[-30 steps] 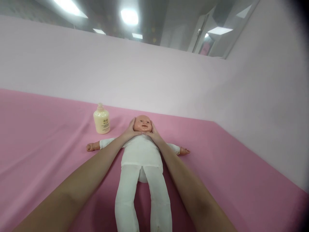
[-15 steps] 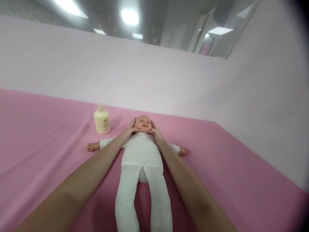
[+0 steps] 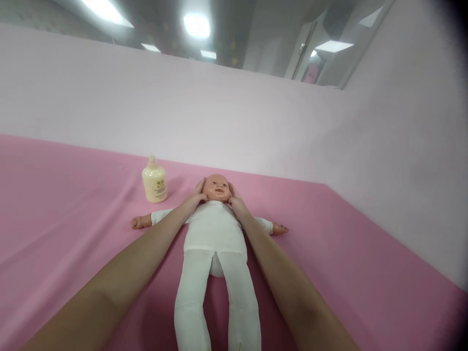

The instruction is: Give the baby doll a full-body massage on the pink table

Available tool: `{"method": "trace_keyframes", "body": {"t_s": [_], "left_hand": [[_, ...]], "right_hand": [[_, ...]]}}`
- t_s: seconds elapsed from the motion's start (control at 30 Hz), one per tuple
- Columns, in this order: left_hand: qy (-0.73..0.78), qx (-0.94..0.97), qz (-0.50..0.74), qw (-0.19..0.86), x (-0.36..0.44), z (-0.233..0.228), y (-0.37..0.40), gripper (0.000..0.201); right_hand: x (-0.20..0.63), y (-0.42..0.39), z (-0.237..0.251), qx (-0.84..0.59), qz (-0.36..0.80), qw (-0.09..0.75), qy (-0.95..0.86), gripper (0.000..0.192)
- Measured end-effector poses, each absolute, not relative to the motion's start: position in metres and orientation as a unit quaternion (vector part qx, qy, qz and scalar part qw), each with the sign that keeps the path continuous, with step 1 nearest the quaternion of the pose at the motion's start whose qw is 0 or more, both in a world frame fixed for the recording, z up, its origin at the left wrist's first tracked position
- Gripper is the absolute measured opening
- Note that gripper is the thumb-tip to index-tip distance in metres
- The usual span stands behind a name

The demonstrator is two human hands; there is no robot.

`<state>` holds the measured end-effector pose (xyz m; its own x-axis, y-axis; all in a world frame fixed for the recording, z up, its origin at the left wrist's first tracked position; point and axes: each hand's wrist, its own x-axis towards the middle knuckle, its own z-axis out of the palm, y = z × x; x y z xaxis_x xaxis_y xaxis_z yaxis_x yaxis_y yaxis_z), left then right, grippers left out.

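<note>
A baby doll (image 3: 215, 229) with a bare plastic head and a white cloth body lies on its back, arms spread and legs toward me. My left hand (image 3: 197, 197) cups the side of the doll's head on the left, thumb by the jaw. On the opposite side my right hand (image 3: 236, 199) holds the head in the same way, its thumb near the cheek and jaw. Parts of the fingers on both hands are hidden beside and behind the head.
A cream-coloured pump bottle (image 3: 154, 184) stands upright left of the doll's head. Everything rests on a pink padded surface (image 3: 73, 195). Behind it rises a pale wall (image 3: 183, 107) with a mirror or window (image 3: 234, 34) above, showing ceiling lights.
Both thumbs have slid outward from the doll's chin toward the sides of its jaw. The doll and the bottle have stayed in place.
</note>
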<state>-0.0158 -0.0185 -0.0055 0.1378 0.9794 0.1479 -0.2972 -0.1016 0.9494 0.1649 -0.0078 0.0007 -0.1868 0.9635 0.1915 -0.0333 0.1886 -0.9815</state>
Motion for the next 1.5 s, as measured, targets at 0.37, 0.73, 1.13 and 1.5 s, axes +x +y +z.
{"method": "trace_keyframes", "body": {"t_s": [0.37,0.73,1.13,1.5], "left_hand": [[0.372,0.547,0.55,0.51,-0.021,-0.012,-0.012,0.107],[0.389,0.559,0.549,0.484,-0.016,-0.007,-0.017,0.124],[0.35,0.517,0.575,0.529,-0.018,-0.011,-0.013,0.119],[0.346,0.48,0.593,0.545,-0.016,-0.013,-0.008,0.102]], "right_hand": [[0.17,-0.003,-0.008,-0.395,0.505,0.468,-0.609,0.115],[0.168,-0.012,0.001,-0.407,0.531,0.466,-0.579,0.129],[0.166,-0.011,0.006,-0.388,0.547,0.502,-0.546,0.099],[0.169,-0.005,-0.002,-0.361,0.518,0.503,-0.59,0.093]]}}
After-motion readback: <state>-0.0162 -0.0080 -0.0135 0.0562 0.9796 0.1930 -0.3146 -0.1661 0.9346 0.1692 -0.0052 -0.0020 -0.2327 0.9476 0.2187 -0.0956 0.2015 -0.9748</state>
